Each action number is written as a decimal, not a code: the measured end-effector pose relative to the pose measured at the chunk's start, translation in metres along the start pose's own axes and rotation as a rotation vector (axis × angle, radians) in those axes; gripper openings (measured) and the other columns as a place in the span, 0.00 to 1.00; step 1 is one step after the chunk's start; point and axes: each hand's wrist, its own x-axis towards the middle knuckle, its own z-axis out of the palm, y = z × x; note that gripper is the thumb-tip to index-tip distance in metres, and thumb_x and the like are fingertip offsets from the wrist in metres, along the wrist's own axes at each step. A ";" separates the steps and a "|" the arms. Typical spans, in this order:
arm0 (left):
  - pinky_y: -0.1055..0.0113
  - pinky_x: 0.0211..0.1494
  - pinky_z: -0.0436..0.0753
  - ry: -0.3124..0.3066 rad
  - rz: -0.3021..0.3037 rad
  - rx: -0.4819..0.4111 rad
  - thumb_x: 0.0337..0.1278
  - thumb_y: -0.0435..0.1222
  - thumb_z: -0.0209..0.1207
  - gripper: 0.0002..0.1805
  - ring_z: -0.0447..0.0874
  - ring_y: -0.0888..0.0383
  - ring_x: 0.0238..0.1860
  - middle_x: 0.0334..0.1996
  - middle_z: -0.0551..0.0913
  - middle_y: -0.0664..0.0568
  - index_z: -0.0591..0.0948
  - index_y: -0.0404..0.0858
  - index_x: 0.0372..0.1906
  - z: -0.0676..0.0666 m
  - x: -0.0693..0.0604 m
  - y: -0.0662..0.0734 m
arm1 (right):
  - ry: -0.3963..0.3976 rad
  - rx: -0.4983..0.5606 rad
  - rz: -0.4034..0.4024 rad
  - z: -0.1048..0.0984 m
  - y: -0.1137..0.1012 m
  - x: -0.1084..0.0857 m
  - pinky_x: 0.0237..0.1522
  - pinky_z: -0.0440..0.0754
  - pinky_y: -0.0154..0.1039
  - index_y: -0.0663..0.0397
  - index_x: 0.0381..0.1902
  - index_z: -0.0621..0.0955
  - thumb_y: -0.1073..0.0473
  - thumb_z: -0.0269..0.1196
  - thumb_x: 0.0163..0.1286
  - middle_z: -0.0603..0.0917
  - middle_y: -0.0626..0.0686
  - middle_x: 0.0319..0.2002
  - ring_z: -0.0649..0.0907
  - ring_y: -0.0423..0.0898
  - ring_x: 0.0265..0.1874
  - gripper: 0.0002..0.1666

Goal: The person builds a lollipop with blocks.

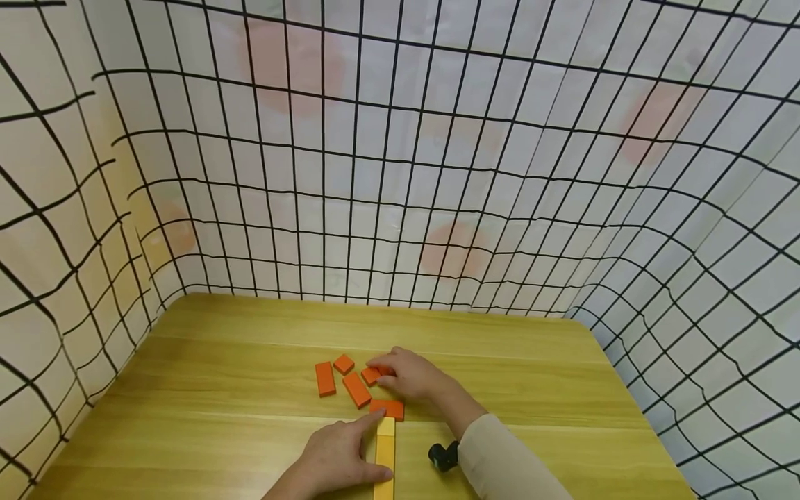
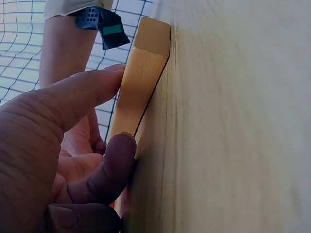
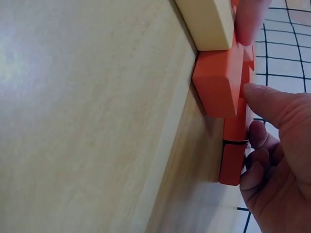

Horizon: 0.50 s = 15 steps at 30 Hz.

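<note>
A row of yellow wooden blocks (image 1: 384,455) runs away from the person, its far end meeting an orange block (image 1: 395,410) laid crosswise. My left hand (image 1: 334,451) rests against this row, index fingertip near the junction and thumb on the yellow top. In the left wrist view, the thumb and a bent finger touch the yellow block (image 2: 141,73). Beyond the junction, my right hand (image 1: 409,375) grips a small orange block (image 1: 370,376) between thumb and fingers. The right wrist view has orange blocks (image 3: 232,162) beside its curled fingers, partly hidden.
Left of the right hand lie more loose orange blocks: one rectangular (image 1: 325,379), one small (image 1: 344,364) and one slanted (image 1: 357,390). A black device (image 1: 443,456) sits at the right wrist. Black wire mesh (image 1: 400,187) over pale cloth borders the wooden table (image 1: 219,368).
</note>
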 end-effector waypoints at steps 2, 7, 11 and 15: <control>0.67 0.26 0.67 0.000 0.003 -0.004 0.45 0.64 0.71 0.50 0.66 0.65 0.18 0.13 0.71 0.67 0.71 0.49 0.75 0.000 0.000 0.000 | 0.002 -0.010 -0.006 0.001 0.001 0.000 0.52 0.77 0.42 0.39 0.68 0.79 0.50 0.59 0.78 0.80 0.48 0.51 0.76 0.41 0.43 0.22; 0.67 0.26 0.67 0.001 0.003 -0.009 0.45 0.64 0.71 0.50 0.65 0.65 0.18 0.12 0.70 0.66 0.71 0.49 0.75 -0.001 0.000 0.002 | 0.018 0.042 0.018 0.002 0.001 -0.001 0.49 0.78 0.40 0.41 0.62 0.81 0.48 0.61 0.77 0.79 0.46 0.46 0.76 0.40 0.41 0.19; 0.67 0.27 0.67 -0.001 -0.006 -0.006 0.44 0.65 0.71 0.51 0.65 0.65 0.19 0.12 0.68 0.66 0.72 0.49 0.74 -0.001 0.000 0.001 | 0.028 0.062 0.014 0.002 0.001 -0.002 0.48 0.77 0.39 0.42 0.59 0.81 0.48 0.62 0.76 0.79 0.45 0.45 0.75 0.39 0.41 0.17; 0.68 0.28 0.68 -0.002 -0.014 -0.004 0.44 0.66 0.71 0.51 0.65 0.65 0.19 0.12 0.68 0.66 0.72 0.48 0.74 0.000 0.000 0.001 | 0.032 0.051 0.001 0.003 0.001 -0.003 0.53 0.78 0.41 0.42 0.58 0.81 0.48 0.61 0.77 0.80 0.45 0.49 0.77 0.40 0.45 0.16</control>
